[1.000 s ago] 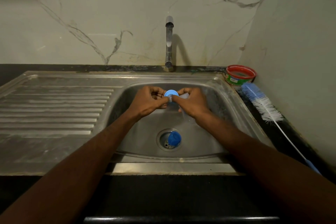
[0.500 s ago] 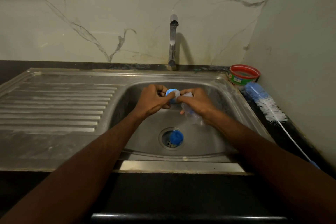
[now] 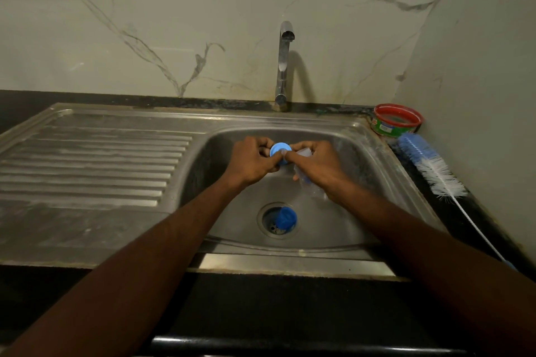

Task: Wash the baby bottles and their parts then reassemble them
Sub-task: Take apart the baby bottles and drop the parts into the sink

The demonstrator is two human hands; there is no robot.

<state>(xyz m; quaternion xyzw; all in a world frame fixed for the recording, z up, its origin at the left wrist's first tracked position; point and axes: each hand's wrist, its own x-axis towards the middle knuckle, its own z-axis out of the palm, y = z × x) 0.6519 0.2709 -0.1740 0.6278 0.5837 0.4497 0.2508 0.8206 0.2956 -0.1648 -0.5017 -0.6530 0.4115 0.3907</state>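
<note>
The steel sink (image 3: 385,180) holds both hands over its basin. The left hand (image 3: 252,161) has its fingers curled around a blue bottle ring (image 3: 280,151), pinching its left side. The right hand (image 3: 316,165) grips a clear baby bottle (image 3: 307,182) whose neck meets the ring; its thumb tip presses against the ring's lower right edge. The bottle's body slants down and to the right under the palm, and only slivers of clear plastic show above and below the fingers, so whether anything is inside it cannot be told. How far the ring sits on the neck is hidden by the fingers.

Down in the basin a second blue cap (image 3: 285,219) lies on the right side of the round drain (image 3: 271,222), partly covering the strainer.

At the back right corner of the dark worktop (image 3: 290,304) stands a small round tub (image 3: 398,120) with a red rim and a green label; its contents look pale and flat, but what they are is unclear. Just in front of it lies a bottle brush (image 3: 435,171), blue bristles nearest the tub, white bristles next, its thin handle running toward the lower right, where it fades into the shadow.

The tap (image 3: 283,66) rises behind the basin, and no stream is visible under its spout. The ribbed drainboard (image 3: 92,165) stretches to the left.
</note>
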